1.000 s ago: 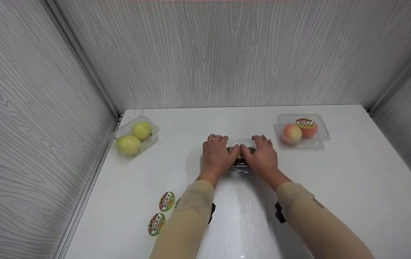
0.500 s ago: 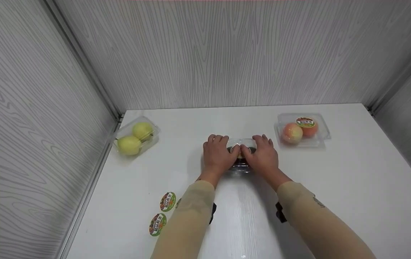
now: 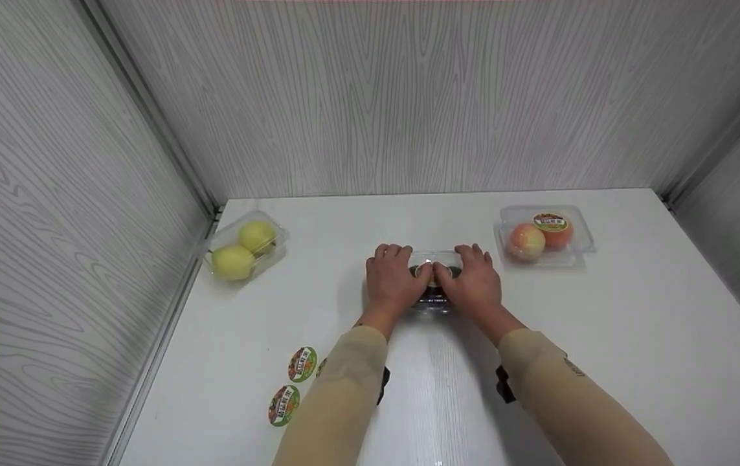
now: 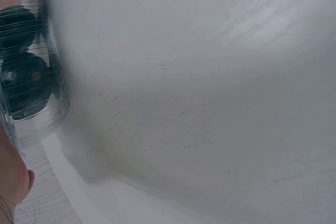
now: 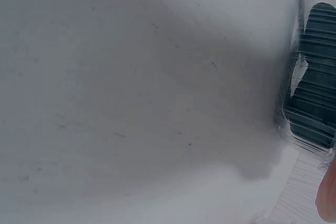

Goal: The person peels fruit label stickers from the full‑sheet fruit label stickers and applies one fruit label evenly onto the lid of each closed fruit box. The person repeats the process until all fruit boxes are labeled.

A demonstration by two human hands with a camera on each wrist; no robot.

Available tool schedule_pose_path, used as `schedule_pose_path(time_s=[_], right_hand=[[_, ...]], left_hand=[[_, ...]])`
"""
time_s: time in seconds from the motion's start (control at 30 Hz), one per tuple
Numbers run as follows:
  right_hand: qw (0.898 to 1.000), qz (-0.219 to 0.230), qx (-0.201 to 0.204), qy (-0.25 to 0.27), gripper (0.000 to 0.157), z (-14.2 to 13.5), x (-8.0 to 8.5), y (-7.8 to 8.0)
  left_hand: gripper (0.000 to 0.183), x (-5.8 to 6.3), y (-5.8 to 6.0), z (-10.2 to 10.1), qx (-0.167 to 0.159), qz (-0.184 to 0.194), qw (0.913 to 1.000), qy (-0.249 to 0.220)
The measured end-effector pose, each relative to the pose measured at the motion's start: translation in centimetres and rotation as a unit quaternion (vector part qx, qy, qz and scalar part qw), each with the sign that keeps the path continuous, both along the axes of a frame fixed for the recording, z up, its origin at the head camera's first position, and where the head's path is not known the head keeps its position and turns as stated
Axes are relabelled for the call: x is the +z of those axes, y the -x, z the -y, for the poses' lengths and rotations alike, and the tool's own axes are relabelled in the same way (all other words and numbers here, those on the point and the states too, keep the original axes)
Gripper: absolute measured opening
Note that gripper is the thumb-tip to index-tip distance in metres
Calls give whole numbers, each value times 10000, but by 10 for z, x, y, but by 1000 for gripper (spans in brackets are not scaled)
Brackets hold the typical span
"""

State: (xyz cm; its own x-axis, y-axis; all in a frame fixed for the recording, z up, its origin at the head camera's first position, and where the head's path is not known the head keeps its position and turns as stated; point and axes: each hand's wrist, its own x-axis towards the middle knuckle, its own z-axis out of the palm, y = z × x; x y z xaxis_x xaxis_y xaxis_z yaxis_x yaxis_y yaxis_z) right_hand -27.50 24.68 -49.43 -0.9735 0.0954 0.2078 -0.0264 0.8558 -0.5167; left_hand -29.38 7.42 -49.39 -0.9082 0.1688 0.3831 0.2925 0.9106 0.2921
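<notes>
At the table's middle in the head view, a clear plastic clamshell box (image 3: 433, 309) holds dark round fruit. My left hand (image 3: 390, 278) grips its left side, and my right hand (image 3: 476, 281) grips the right side. Both thumbs press side by side on a round sticker (image 3: 434, 279) on the lid, partly covering it. Two dark green-black fruits (image 4: 27, 85) show through the ribbed box wall in the left wrist view. Only a bit of finger (image 5: 327, 198) appears beside the box in the right wrist view. The fruit's kind is unclear.
A clear box (image 3: 272, 259) with two yellow-green pears (image 3: 232, 261) sits at the back left. Another box (image 3: 567, 260), with two reddish fruits (image 3: 527, 242) and a sticker on top, stands back right. Loose round stickers (image 3: 284, 405) lie near the left forearm. Panels enclose the table.
</notes>
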Motion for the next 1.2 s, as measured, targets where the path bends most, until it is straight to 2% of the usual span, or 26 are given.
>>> schedule_pose_path(time_s=[1.2], right_hand=[[9999, -69, 15, 95, 65, 0, -1, 0]], left_hand=[[54, -1, 0, -1, 87, 100, 9999, -35]])
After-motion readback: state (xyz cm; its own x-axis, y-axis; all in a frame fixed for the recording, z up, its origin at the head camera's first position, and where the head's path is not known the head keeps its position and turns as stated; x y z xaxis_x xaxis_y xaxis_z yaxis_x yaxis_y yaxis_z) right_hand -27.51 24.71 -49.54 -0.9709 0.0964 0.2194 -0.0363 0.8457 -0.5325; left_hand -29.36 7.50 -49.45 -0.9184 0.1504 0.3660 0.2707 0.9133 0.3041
